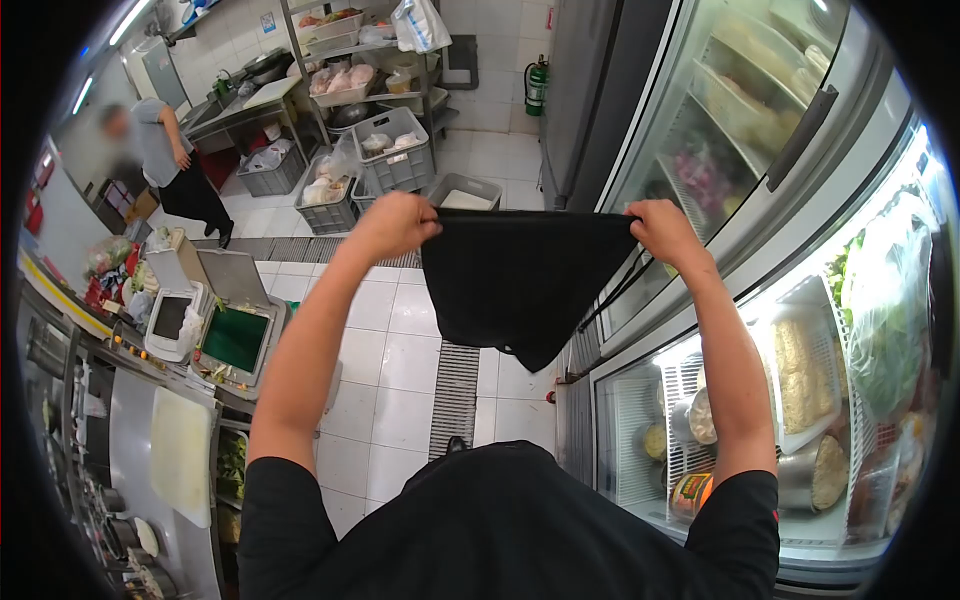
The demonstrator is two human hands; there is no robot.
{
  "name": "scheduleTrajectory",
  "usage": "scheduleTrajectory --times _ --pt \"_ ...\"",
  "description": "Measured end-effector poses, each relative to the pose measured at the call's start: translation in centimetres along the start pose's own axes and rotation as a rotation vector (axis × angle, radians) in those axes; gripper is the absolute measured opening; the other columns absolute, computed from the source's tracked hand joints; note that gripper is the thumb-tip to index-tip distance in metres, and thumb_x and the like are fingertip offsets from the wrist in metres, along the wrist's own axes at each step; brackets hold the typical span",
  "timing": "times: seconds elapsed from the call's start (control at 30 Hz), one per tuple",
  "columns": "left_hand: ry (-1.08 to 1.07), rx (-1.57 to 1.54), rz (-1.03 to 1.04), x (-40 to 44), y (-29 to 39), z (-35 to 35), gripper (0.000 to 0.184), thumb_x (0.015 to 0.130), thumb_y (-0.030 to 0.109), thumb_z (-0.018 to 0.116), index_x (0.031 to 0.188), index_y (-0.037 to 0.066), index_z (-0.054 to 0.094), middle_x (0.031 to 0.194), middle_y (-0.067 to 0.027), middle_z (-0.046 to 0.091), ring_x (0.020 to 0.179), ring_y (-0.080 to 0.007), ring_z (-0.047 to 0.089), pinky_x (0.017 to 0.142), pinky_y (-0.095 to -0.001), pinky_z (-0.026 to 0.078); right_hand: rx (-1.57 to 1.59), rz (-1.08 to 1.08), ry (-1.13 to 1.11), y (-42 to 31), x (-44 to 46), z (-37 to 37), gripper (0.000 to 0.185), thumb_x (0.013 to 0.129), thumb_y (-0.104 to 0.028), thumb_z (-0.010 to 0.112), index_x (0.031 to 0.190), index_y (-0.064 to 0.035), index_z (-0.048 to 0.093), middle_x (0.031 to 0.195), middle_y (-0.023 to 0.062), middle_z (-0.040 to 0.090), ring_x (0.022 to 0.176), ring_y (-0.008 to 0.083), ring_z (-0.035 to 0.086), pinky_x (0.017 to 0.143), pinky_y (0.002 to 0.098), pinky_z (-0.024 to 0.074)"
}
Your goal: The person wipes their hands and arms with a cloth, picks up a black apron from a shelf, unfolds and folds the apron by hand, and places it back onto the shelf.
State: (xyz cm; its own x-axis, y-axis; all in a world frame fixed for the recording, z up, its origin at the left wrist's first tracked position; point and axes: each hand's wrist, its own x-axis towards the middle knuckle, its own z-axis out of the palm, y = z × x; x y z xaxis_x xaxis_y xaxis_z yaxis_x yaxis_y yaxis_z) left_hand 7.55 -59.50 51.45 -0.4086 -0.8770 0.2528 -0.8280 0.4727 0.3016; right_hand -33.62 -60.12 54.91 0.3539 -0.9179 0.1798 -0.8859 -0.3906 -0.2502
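A black apron (525, 280) is stretched out in front of me at chest height, its top edge nearly straight between my hands. My left hand (397, 225) pinches the top left corner, fingers closed. At the opposite corner my right hand (664, 232) grips the cloth the same way. A thin dark strap (618, 290) dangles at the right side. The lower part of the apron hangs loose and comes to a point near the bottom right.
Glass-door fridges (780, 180) with food line my right. A floor drain grate (455, 400) runs ahead. To the left are a steel counter with a white cutting board (181, 455) and open bins (238, 335). Crates (392, 150) and another person (170, 150) are farther back.
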Motion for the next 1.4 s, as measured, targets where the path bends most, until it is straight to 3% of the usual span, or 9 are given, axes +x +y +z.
scheduleTrajectory --times 0.17,0.23,0.4,0.5,0.63,0.83,0.9,1.1,1.4 --pt "0.032 0.058 -0.044 0.6 3.0 -5.8 0.02 0.079 0.02 0.066 0.082 0.001 0.07 0.074 -0.02 0.064 0.074 -0.0372 0.062 0.07 -0.0427 0.049 -0.016 0.044 0.266 -1.0 0.2 -1.4 0.025 0.081 -0.011 0.049 0.1 -0.0019 0.063 0.083 0.0221 0.063 0.078 0.0411 0.06 0.071 0.0436 0.0481" --pt "-0.072 0.133 -0.112 0.8 3.0 -6.0 0.021 0.078 0.019 0.068 0.087 0.0 0.07 0.082 -0.0188 0.065 0.078 -0.0366 0.062 0.071 -0.0419 0.048 0.026 0.034 0.248 0.0 0.6 -1.1 0.024 0.084 -0.012 0.046 0.098 -0.0019 0.062 0.081 0.0174 0.065 0.071 0.0334 0.063 0.066 0.04 0.0484" --pt "0.029 0.057 -0.06 0.4 4.4 -6.9 0.021 0.078 0.02 0.068 0.082 -0.001 0.069 0.071 -0.0215 0.062 0.068 -0.0372 0.06 0.066 -0.0424 0.048 0.729 0.199 0.169 1.7 2.0 -0.5 0.021 0.087 -0.011 0.042 0.093 -0.0012 0.059 0.076 -0.0002 0.058 0.059 0.0092 0.054 0.058 0.0285 0.0435" --pt "0.046 0.042 -0.077 0.4 4.3 -6.8 0.021 0.078 0.019 0.068 0.081 -0.002 0.068 0.068 -0.0209 0.061 0.064 -0.0362 0.059 0.064 -0.0409 0.047 0.559 0.173 0.323 1.2 2.1 -0.7 0.025 0.085 -0.014 0.043 0.096 0.0007 0.06 0.07 0.0079 0.057 0.068 0.0163 0.058 0.067 0.0296 0.0443" --pt "0.066 0.008 -0.156 0.0 4.6 -7.3 0.023 0.078 0.019 0.069 0.078 -0.004 0.066 0.066 -0.0191 0.059 0.06 -0.0343 0.056 0.062 -0.0396 0.046 0.528 0.006 0.31 0.8 1.0 -1.8 0.021 0.088 -0.017 0.049 0.095 -0.001 0.061 0.074 0.0041 0.058 0.072 0.0105 0.054 0.068 0.027 0.0421" --pt "0.205 -0.13 -0.095 -1.5 4.3 -5.9 0.019 0.076 0.011 0.071 0.089 -0.001 0.065 0.073 -0.0138 0.06 0.065 -0.0231 0.057 0.064 -0.0362 0.045 0.623 0.085 -0.105 -2.1 -2.2 -5.6 0.023 0.091 -0.026 0.06 0.099 -0.004 0.064 0.08 -0.0034 0.058 0.074 0.0061 0.049 0.066 0.0246 0.0409" --pt "0.42 -0.429 -0.137 -2.2 4.9 -5.4 0.021 0.076 0.002 0.069 0.096 0.002 0.065 0.074 -0.0086 0.061 0.07 -0.0156 0.057 0.068 -0.0311 0.046 0.705 0.094 -0.048 -2.6 -3.1 -6.0 0.024 0.091 -0.026 0.06 0.102 -0.0046 0.064 0.075 -0.0053 0.054 0.068 0.0051 0.046 0.06 0.0228 0.0387" --pt "0.238 -0.894 -0.085 -2.7 2.1 -4.8 0.017 0.084 0.003 0.064 0.101 0.001 0.067 0.087 -0.0001 0.066 0.081 -0.0077 0.057 0.077 -0.0238 0.045 0.653 0.119 -0.109 -3.1 -4.6 -7.5 0.027 0.095 -0.031 0.057 0.095 -0.0043 0.062 0.071 -0.0052 0.048 0.064 0.0044 0.042 0.057 0.0232 0.0359" --pt "0.336 -1.319 -0.014 -2.4 3.8 -3.5 0.017 0.09 0.012 0.062 0.1 -0.001 0.067 0.092 -0.0029 0.069 0.082 -0.0101 0.062 0.078 -0.025 0.048 0.562 -0.043 0.257 -3.5 -6.5 -7.9 0.029 0.096 -0.026 0.055 0.091 0.0022 0.059 0.071 0.0012 0.052 0.072 0.0088 0.046 0.068 0.0269 0.0401"
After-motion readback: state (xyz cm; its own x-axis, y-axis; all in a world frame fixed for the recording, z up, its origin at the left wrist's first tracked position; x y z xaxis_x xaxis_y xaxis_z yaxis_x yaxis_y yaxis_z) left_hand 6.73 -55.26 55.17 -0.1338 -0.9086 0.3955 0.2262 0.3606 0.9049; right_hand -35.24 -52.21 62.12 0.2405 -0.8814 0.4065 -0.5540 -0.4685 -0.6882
